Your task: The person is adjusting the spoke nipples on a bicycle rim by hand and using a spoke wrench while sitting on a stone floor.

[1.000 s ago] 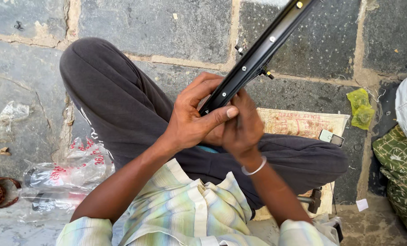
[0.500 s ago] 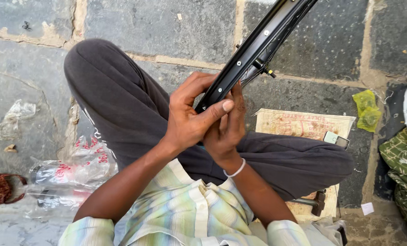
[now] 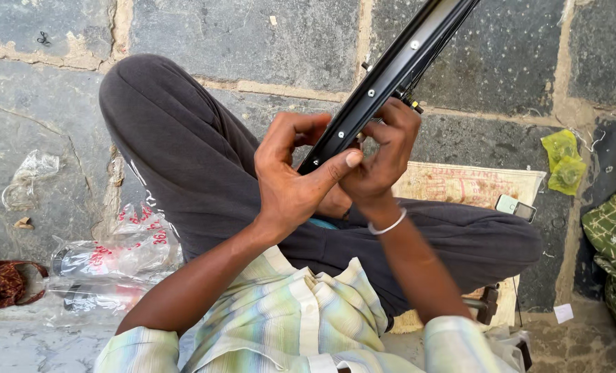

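A: What is lying at the far left of the scene?

B: A dark red cloth [image 3: 1,282] is sitting on the stone floor [image 3: 239,34], and near it a crumpled clear plastic bag [image 3: 108,262] with red print is resting just beside the person's bent knee. A smaller scrap of clear plastic [image 3: 28,176] is lying farther off.

A: And the hands?

B: The left hand [image 3: 297,183] is closing around the lower end of a black wheel rim [image 3: 390,72], with the thumb pressing across the rim's face. The right hand [image 3: 380,162] is curling its fingers onto the rim from the right side, touching the left hand; it is gripping the rim too, and a thin metal bangle [image 3: 388,226] is sitting on its wrist.

A: Where is the rim itself?

B: It is slanting from the hands at the centre up toward the far right, above the crossed legs in dark trousers [image 3: 177,159], running out of view at the top.

A: What is to the right?

B: A worn printed mat [image 3: 473,186] is lying under the leg, with a small phone [image 3: 515,208] resting on it. Farther right, a crumpled green wrapper [image 3: 563,162] is lying on the floor, and a green patterned cloth [image 3: 615,242] is showing at the edge.
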